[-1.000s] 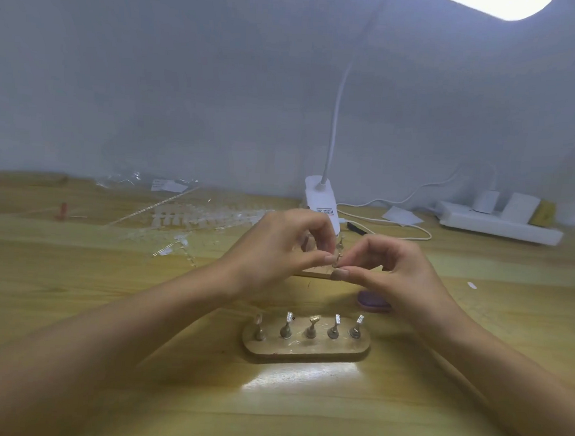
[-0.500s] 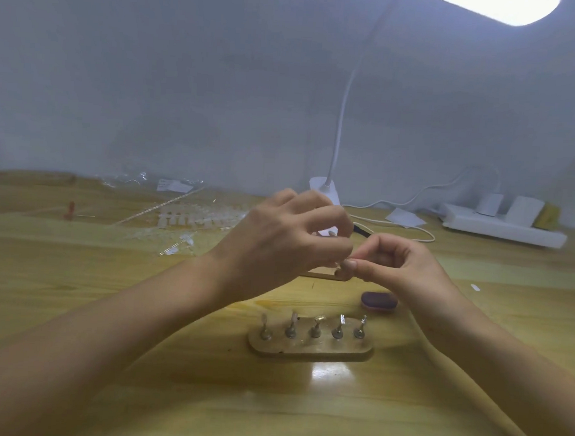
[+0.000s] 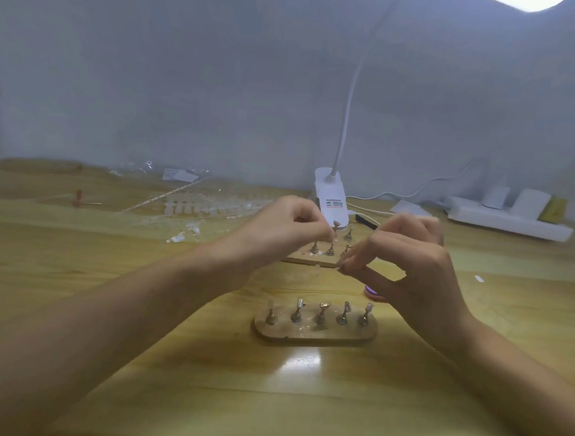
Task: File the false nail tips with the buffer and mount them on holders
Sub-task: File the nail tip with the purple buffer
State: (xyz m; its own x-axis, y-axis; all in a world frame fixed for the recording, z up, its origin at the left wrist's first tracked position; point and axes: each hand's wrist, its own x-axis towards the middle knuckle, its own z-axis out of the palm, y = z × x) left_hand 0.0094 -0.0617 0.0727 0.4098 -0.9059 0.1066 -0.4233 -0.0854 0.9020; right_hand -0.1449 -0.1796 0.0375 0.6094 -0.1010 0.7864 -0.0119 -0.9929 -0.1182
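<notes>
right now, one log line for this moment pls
left hand: pinches holder peg at far base | right hand: fingers curled, contents unclear | near base: five pegs | buffer: on table

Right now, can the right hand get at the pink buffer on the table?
Probably yes. The pink buffer lies just under the right hand, with nothing between them. Its fingers are curled, perhaps pinching something too blurred to tell.
</notes>
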